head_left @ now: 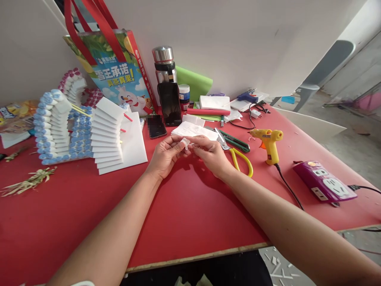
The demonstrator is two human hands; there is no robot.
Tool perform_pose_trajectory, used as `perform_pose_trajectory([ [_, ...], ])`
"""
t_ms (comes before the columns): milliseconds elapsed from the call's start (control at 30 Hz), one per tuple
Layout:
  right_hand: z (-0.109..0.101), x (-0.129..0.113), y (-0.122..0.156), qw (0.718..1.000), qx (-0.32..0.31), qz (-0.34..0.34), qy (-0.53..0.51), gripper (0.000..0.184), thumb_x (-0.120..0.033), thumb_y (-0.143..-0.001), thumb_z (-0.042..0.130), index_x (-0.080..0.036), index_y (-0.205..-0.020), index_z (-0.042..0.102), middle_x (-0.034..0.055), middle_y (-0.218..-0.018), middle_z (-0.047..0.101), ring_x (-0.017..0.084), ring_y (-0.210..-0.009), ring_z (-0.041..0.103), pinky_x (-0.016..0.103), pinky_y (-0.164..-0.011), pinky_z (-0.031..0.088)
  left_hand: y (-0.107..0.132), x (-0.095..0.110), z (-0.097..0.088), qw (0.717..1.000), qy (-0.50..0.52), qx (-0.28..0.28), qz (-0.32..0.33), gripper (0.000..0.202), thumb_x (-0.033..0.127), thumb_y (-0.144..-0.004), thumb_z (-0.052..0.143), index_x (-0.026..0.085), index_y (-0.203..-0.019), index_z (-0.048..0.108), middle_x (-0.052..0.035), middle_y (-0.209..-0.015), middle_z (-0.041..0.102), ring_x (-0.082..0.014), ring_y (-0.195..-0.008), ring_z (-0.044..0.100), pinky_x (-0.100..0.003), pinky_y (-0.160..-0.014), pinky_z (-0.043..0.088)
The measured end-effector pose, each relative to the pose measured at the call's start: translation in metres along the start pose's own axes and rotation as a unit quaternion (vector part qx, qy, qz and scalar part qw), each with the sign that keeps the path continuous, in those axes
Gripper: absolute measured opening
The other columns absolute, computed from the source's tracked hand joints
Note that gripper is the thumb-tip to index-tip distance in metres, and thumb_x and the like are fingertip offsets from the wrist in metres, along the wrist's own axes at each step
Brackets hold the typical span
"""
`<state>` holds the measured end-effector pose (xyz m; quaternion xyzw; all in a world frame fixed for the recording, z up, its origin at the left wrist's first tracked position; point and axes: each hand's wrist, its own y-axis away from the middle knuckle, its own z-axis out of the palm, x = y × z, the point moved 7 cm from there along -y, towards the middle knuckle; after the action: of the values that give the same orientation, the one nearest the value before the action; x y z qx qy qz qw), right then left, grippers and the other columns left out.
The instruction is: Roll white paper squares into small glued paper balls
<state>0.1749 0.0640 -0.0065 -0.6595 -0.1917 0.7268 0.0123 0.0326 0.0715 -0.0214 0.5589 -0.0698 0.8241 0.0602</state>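
Both my hands meet above the middle of the red table [184,206]. My left hand [165,155] and my right hand [212,153] pinch a small white piece [185,143] between their fingertips, fingers closed on it. Just behind the hands lies a white sheet [193,130]. Yellow-handled scissors [238,157] rest by my right hand. A yellow glue gun [269,143] stands further right, its black cord running toward the table's front.
A white stepped foam model with blue bottle caps [74,131] stands at the left. Behind are a printed red-handled bag [116,67], a steel flask [163,63], two phones [169,103], a green cutter [236,141]. A purple power strip [324,182] sits right. Dried grass sprigs [29,180] lie far left.
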Motion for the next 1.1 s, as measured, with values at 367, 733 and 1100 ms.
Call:
perform_pose_trajectory([
  [367, -0.001, 0.003, -0.001, 1.000, -0.006, -0.003, -0.001, 0.036, -0.017, -0.083, 0.060, -0.029, -0.112, 0.078, 0.0033, -0.093, 0.061, 0.016, -0.085, 0.059, 0.033, -0.075, 0.052, 0.000, 0.000, 0.000, 1.000, -0.010, -0.009, 0.007, 0.033, 0.033, -0.076, 0.083, 0.015, -0.100, 0.068, -0.0045, -0.080, 0.071, -0.0136, -0.067, 0.066, -0.026, -0.066, 0.052],
  [733, -0.001, -0.004, 0.000, 0.998, -0.001, -0.029, 0.063, 0.037, -0.017, -0.085, 0.058, -0.026, -0.115, 0.077, 0.0041, -0.096, 0.062, 0.016, -0.086, 0.061, 0.032, -0.079, 0.052, 0.001, 0.000, 0.001, 1.000, -0.008, 0.009, 0.001, 0.033, 0.032, -0.074, 0.084, 0.013, -0.096, 0.068, -0.0062, -0.081, 0.073, -0.0139, -0.067, 0.067, -0.026, -0.065, 0.053],
  [1100, 0.000, -0.015, 0.003, 0.985, -0.006, -0.093, 0.145, 0.051, -0.007, -0.082, 0.047, -0.029, -0.119, 0.075, 0.0039, -0.099, 0.065, 0.016, -0.092, 0.063, 0.032, -0.084, 0.051, 0.002, 0.000, 0.000, 1.000, -0.011, 0.018, -0.007, 0.034, 0.035, -0.071, 0.086, 0.015, -0.094, 0.069, -0.0049, -0.079, 0.073, -0.0140, -0.067, 0.067, -0.026, -0.064, 0.052],
])
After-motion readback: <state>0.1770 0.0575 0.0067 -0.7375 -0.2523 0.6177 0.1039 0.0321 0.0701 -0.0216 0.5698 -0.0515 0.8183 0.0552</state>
